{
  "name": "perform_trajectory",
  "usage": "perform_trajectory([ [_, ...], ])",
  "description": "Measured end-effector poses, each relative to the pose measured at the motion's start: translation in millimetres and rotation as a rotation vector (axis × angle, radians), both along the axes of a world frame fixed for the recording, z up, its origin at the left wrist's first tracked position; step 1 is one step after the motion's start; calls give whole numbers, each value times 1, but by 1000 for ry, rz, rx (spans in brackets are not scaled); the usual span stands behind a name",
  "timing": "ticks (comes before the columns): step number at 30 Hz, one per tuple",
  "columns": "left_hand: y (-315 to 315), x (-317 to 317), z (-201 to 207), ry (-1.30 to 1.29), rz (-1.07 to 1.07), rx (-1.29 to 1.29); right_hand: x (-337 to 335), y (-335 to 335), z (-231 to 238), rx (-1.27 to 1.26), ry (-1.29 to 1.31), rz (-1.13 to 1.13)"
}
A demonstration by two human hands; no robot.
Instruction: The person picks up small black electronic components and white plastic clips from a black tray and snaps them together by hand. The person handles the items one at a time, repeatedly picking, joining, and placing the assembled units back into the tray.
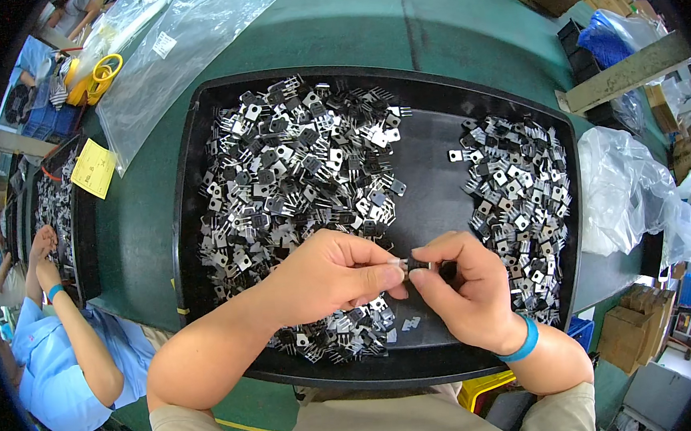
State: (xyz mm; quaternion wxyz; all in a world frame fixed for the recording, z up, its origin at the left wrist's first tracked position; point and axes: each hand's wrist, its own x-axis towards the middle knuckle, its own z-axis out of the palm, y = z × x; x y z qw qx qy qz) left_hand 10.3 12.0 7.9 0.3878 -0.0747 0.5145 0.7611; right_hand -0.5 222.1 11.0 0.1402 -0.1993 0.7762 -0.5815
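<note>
Both hands meet over the near middle of a black tray [429, 145]. Between them is a power transistor [419, 264] with a black body and silvery metal. My left hand [342, 276] pinches its silvery end between thumb and forefinger. My right hand [467, 287], with a blue band at the wrist, grips the black body with thumb and forefinger. In the tray's left half lies a large heap of similar transistors [286, 163], legs pointing every way. A smaller transistor pile [520, 187] lies along the right side. Some silvery bits [410, 323] rest on the tray floor near my hands.
The tray sits on a green table [332, 28]. A clear plastic bag [174, 59] lies at far left, near a yellow note [94, 169]. Another person [75, 354] in blue works at a second tray on the left. Crumpled clear plastic [624, 188] lies right of my tray.
</note>
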Motion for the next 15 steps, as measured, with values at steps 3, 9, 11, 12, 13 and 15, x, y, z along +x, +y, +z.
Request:
perform_trajectory([
  [3, 0, 1, -6, 15, -29, 5, -2, 0, -3, -15, 75, 2],
  [9, -2, -2, 3, 2, 117, 13, -4, 2, 1, -83, 17, -44],
  [11, -1, -1, 0, 91, 116, -54, -4, 3, 1, -48, 2, 11],
  [12, -1, 0, -2, 115, 102, -70, -4, 2, 1, -47, 17, 37],
  [13, 0, 1, -4, 138, 86, -85, -4, 1, -1, -45, 33, 61],
  [15, 0, 2, -5, 154, 59, -114, -4, 0, -4, -44, 36, 90],
])
